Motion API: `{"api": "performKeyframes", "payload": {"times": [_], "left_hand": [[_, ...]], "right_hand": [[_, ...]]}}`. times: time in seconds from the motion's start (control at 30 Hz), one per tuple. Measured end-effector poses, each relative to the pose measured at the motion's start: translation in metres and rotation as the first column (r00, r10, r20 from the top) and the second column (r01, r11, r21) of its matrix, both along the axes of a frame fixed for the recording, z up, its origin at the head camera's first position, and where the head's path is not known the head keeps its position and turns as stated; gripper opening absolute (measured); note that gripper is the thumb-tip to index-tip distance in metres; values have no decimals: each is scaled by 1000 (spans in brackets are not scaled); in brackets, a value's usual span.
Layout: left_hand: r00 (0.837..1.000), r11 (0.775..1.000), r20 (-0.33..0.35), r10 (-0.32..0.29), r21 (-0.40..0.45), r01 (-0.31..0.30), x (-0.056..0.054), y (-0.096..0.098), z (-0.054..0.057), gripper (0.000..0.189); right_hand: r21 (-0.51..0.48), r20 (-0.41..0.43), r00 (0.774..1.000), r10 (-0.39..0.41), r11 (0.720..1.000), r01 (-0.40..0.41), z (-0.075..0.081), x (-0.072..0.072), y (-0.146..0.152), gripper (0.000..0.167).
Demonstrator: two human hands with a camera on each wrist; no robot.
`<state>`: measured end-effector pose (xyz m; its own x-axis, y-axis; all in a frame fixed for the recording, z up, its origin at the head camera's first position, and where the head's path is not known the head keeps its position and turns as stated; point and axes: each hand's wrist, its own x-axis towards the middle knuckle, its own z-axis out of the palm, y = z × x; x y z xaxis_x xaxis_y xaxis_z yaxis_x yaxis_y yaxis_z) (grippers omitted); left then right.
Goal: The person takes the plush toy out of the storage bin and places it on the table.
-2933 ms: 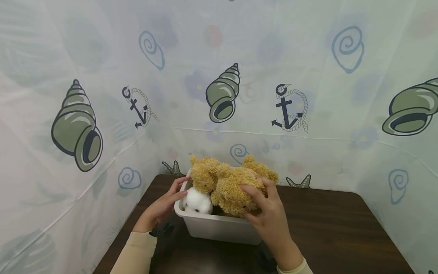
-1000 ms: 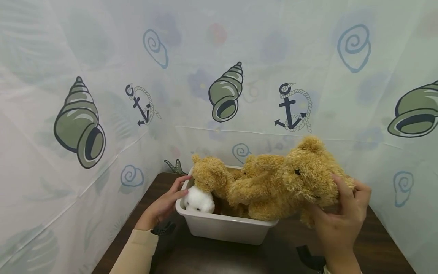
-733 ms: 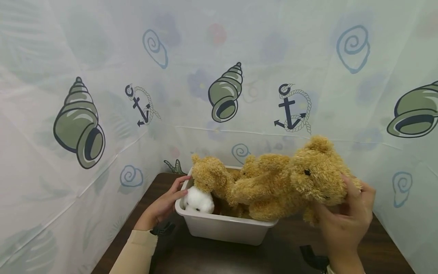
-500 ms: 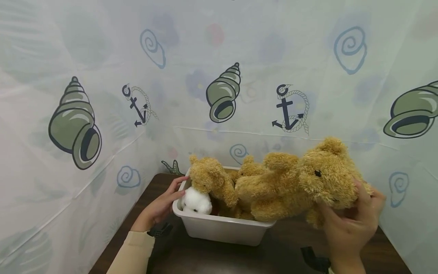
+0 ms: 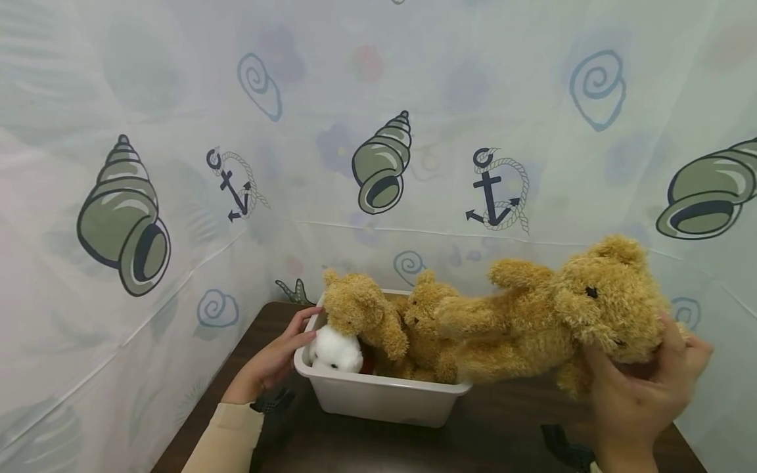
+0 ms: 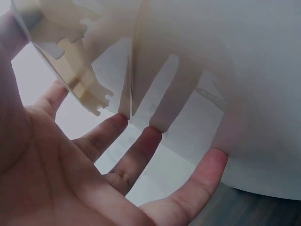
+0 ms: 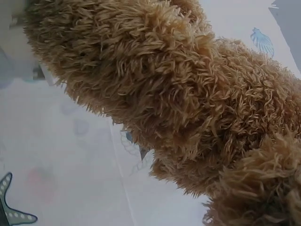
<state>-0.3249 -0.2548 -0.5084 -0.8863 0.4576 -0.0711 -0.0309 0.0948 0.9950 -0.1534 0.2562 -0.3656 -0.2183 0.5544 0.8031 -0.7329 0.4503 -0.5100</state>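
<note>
My right hand (image 5: 647, 401) grips a shaggy golden teddy bear (image 5: 532, 328) by the back of its head. The bear lies sideways in the air, face toward me, legs pointing left at the right end of a white plastic bin (image 5: 384, 397). Its curly fur (image 7: 141, 70) fills much of the right wrist view, where the hand is hidden. My left hand (image 5: 269, 364) holds the bin's left rim, thumb over the edge. In the left wrist view, its fingertips (image 6: 211, 165) press the glossy outer wall (image 6: 263, 141).
Inside the bin sit two more golden teddy bears, one at the left (image 5: 355, 305) and one at the right (image 5: 422, 328). A white plush toy (image 5: 335, 349) lies in the near left corner. The dark wooden table (image 5: 331, 443) meets a shell-printed cloth backdrop (image 5: 307, 177).
My right hand has lifted the teddy bear out of the bin and carried it to the right, uncovering the bear behind it. My left hand has stayed on the rim.
</note>
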Motion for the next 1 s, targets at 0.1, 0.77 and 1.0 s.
{"api": "performKeyframes", "payload": {"times": [0.1, 0.77, 1.0], "left_hand": [[1000, 1000, 4, -8, 2, 8, -1, 0, -1, 60], [999, 999, -25, -26, -26, 25, -2, -3, -2, 58], [999, 999, -32, -34, -20, 34, -3, -2, -2, 58]], "right_hand": [[34, 22, 999, -39, 999, 38, 0, -1, 9, 75], [187, 300, 851, -432, 901, 391, -10, -6, 57, 76], [182, 313, 841, -442, 897, 404, -10, -11, 69, 77]]}}
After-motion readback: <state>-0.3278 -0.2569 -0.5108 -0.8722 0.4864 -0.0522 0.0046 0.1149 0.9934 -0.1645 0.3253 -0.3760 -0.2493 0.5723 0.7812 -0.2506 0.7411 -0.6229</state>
